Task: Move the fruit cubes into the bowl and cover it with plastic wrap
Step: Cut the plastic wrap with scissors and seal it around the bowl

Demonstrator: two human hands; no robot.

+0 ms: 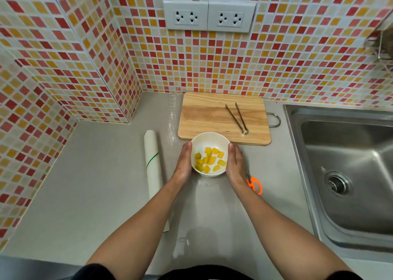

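A white bowl (209, 139) stands on the grey counter just in front of the wooden cutting board (204, 115). Several yellow fruit cubes (209, 161) lie inside the bowl. My left hand (184, 162) presses flat against the bowl's left side and my right hand (235, 164) against its right side, so the two cup it between them. A white roll of plastic wrap (152, 162) lies on the counter to the left of the bowl, lengthwise toward me. A clear sheet seems to lie on the counter in front of the bowl, but I cannot tell for sure.
Metal tongs (238, 118) rest on the board's right part. Orange-handled scissors (254, 185) lie by my right wrist. A steel sink (348, 162) fills the right side. Tiled walls close off the back and left, with sockets (209, 15) above.
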